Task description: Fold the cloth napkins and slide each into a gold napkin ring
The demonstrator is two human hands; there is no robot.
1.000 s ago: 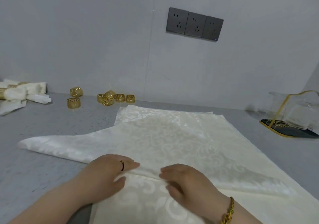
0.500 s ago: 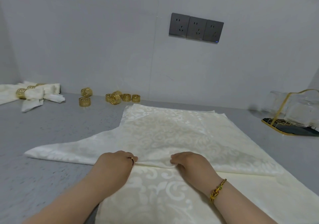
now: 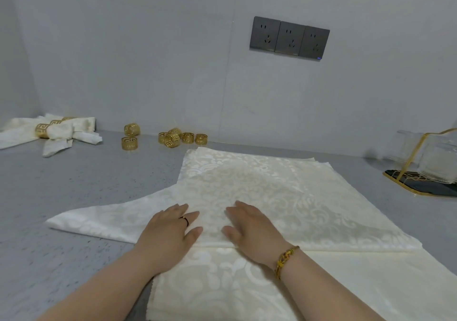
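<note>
My two hands lie flat on a big cream napkin with a swirly pattern. My left hand presses down on the cloth with its fingers straight and a little apart. It holds nothing. There is a thin ring on one finger. My right hand lies just beside it, also flat and pressing, with nothing in it. A gold bracelet sits on that wrist.

The napkin is spread out in the middle of the grey worktop, right in front of me. Its top part is folded over, and the folded edge runs across just under my palms. One point of the cloth sticks out to the left. More cream cloth lies flat under it, close to me.

Far back by the wall are six loose gold rings. Four sit close together and two sit a little to the left of them. In the far left corner lie finished napkins, bunched up and pushed through gold rings of their own.

On the wall are three dark sockets in a row. At the far right stands a gold wire rack on a dark tray with clear glass things in it.
</note>
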